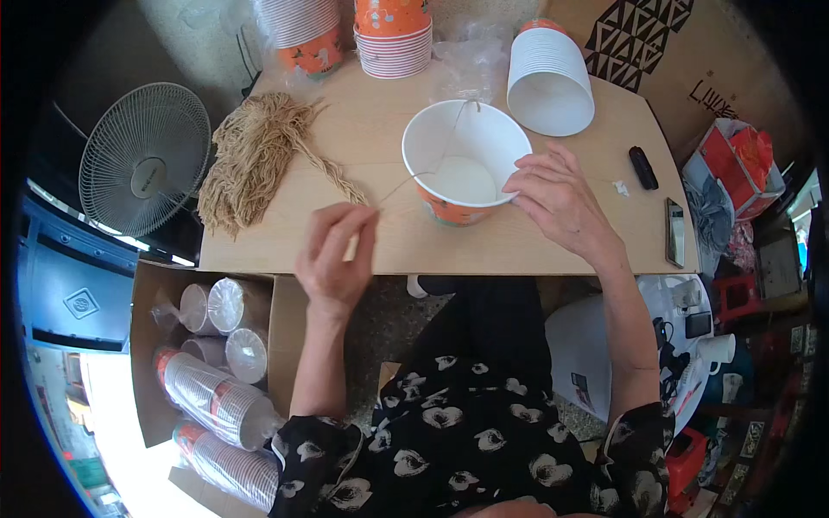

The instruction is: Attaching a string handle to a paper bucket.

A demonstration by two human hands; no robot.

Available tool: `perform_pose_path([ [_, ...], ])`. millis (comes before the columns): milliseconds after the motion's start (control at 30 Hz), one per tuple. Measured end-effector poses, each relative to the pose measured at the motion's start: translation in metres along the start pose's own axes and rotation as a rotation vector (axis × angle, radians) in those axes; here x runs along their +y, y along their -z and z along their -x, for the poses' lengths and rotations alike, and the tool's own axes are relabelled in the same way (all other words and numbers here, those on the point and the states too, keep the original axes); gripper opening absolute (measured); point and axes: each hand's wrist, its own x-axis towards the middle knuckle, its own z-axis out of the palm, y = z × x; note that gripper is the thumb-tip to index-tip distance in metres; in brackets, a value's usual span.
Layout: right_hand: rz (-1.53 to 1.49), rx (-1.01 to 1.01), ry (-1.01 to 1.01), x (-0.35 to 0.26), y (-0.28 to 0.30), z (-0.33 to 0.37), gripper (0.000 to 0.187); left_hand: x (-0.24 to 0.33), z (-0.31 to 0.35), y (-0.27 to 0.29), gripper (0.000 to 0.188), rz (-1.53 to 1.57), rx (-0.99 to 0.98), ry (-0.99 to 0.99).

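Flowery shirt [484, 440] shows below the bucket [496, 147]; my left hand [332, 259] pinches its string [406, 183], my right hand [561, 198] its rim [482, 205].

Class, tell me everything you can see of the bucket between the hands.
The bucket is round, wide-mouthed, narrower toward its base, and looks like coated paper. Inside and rim are white; the outside is orange with a printed pattern. It sits open end up on the light tabletop; any slight tilt is hard to judge. A thin string runs from its far rim across the mouth to the near-left rim, then to the left hand. The right hand touches the rim's right side.
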Motion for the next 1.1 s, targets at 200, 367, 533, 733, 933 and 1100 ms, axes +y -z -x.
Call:
perform_pose_path([
  [200,-0.126,0.018,-0.006,-0.025,0.002,-0.001,0.018,0.038,0.021,-0.046,0.010,0.393,-0.088,0.340],
  [367,-0.310,0.050,-0.061,-0.023,0.000,-0.011,0.012,0.040,0.030,-0.069,0.005,0.500,-0.064,0.487],
  [533,-0.339,-0.014,-0.098,-0.015,-0.002,-0.029,0.011,0.043,0.027,-0.076,0.007,0.524,-0.063,0.520],
  [733,-0.420,-0.188,-0.188,-0.019,0.001,-0.046,0.013,0.045,0.025,-0.078,0.008,0.528,-0.072,0.550],
  [933,-0.512,-0.295,-0.138,-0.011,-0.008,-0.056,0.020,0.044,0.024,-0.080,0.009,0.535,-0.046,0.540],
  [1100,-0.609,-0.411,-0.136,-0.013,-0.004,-0.065,0.022,0.042,0.021,-0.080,0.009,0.553,-0.056,0.568],
])
